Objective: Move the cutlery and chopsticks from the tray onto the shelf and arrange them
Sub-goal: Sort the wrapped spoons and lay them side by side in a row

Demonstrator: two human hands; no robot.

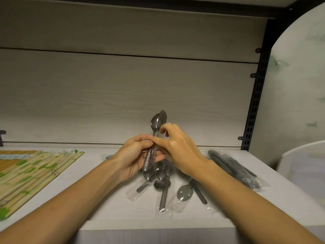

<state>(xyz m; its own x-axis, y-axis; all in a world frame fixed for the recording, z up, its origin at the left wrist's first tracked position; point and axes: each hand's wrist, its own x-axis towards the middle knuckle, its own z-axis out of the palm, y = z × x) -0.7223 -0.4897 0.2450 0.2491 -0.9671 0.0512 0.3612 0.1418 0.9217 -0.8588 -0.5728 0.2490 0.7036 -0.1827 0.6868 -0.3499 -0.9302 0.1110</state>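
**Fingers on upright spoon bundle**

Fingers of the left hand clamp the spoons by their handles; long axis near vertical, bowls up, above the shelf; right hand fingers pinch the stems, equally near.

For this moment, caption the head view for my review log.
Both hands, left and right, hold metal spoons upright over wrapped cutlery on the shelf.

I see a shop display: a pale shelf on a slotted black upright, stocked with plastic-wrapped cutlery and chopstick packs.
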